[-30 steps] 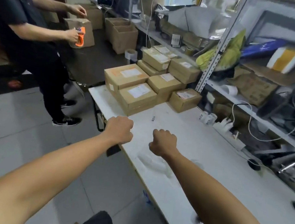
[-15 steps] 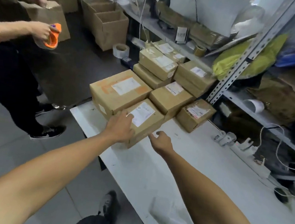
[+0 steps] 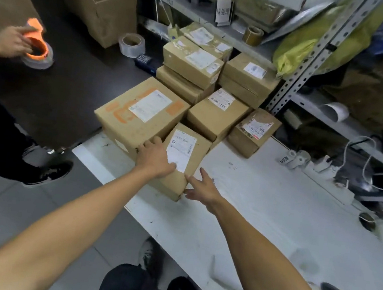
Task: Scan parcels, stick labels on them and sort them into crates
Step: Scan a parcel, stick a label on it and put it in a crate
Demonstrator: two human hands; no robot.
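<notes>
A small brown parcel (image 3: 191,166) with a white label lies at the near edge of a stack on the white table (image 3: 262,207). My left hand (image 3: 154,156) rests flat on its top left side, fingers reaching into the gap beside a bigger parcel (image 3: 141,113) with orange marks. My right hand (image 3: 202,189) touches the small parcel's near right corner, fingers spread and straight. Several more labelled parcels (image 3: 217,114) stand behind it.
Another person's hand (image 3: 11,41) holds an orange tape dispenser (image 3: 36,43) on the dark table at left, near a tape roll (image 3: 131,45) and open cartons (image 3: 108,9). Metal shelving (image 3: 315,54) with clutter runs along the right; a power strip (image 3: 325,174) and cables lie below it.
Both my hands went from closed fists above the table to reaching forward; the left now lies on the small parcel, the right has opened against its corner. The view moved closer.
</notes>
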